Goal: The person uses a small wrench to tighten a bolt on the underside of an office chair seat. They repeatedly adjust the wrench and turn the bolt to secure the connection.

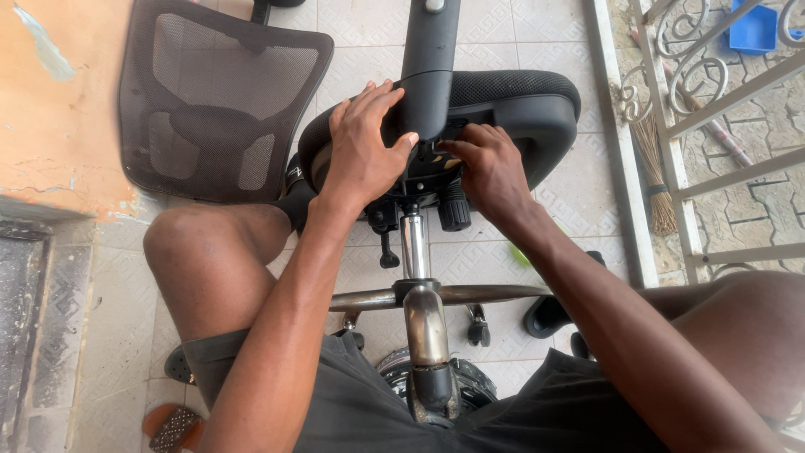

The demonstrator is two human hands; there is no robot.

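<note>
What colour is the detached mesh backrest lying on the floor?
Black, mesh and frame alike; the backrest shows in the head view.
</note>
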